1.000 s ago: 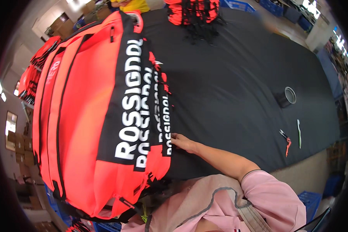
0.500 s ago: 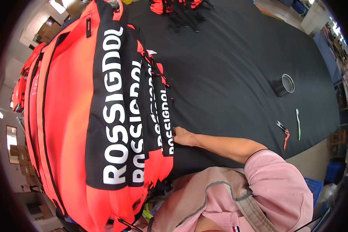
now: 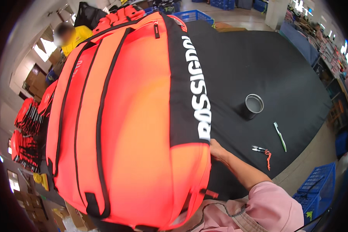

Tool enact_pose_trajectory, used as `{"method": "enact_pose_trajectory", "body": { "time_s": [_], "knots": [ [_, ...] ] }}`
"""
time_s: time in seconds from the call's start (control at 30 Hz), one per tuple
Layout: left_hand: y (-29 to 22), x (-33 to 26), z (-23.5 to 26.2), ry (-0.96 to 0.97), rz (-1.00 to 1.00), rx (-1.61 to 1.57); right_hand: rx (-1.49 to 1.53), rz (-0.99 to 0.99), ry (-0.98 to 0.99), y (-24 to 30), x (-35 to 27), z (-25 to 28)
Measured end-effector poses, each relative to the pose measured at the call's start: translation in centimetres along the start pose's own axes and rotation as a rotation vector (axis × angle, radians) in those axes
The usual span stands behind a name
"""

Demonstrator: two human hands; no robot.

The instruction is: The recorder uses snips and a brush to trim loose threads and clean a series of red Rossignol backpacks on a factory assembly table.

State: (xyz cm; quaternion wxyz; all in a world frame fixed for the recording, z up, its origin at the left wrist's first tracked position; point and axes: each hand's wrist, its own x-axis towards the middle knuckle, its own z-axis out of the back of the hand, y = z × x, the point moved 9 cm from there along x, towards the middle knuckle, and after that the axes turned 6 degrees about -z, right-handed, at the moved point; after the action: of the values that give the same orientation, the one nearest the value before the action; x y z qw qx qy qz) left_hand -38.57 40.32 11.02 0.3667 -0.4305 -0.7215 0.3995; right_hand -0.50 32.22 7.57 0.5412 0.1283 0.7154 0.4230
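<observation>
A large red-orange backpack (image 3: pixel 139 116) with black shoulder straps and a black side panel (image 3: pixel 183 96) with white lettering fills the middle and left. My right hand (image 3: pixel 216 150) is at the bag's right edge, just below the lettering. Its fingers disappear behind the bag, so whether they grip it cannot be seen. My left hand is out of view. On the black-covered table (image 3: pixel 243 58) right of the bag stand a grey cup (image 3: pixel 254 104), thread snips (image 3: pixel 259 148) with an orange cord, and a green-and-white toothbrush (image 3: pixel 280 137).
Stacks of red bags (image 3: pixel 27 116) stand at the far left. A person in yellow (image 3: pixel 79 36) is beyond the bag. Blue crates sit behind the table (image 3: pixel 193 16) and at the lower right (image 3: pixel 317 185). Cardboard boxes (image 3: pixel 75 216) lie at the lower left.
The front bag has come rightward over the table, and the other bags beside it no longer show. My right hand has shifted right along with it. The view has swung left.
</observation>
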Motion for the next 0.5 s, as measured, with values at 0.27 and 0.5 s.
{"method": "enact_pose_trajectory", "body": {
  "time_s": [0.27,0.5],
  "knots": [
    [9.5,4.9,-13.9,0.044,0.049,0.000,-0.124,0.774,-0.702,4.3,-12.4,5.4],
    [20.2,0.8,-16.1,-0.176,0.105,-0.071,-0.642,0.851,-0.770,12.5,-2.5,5.2]
  ]
}}
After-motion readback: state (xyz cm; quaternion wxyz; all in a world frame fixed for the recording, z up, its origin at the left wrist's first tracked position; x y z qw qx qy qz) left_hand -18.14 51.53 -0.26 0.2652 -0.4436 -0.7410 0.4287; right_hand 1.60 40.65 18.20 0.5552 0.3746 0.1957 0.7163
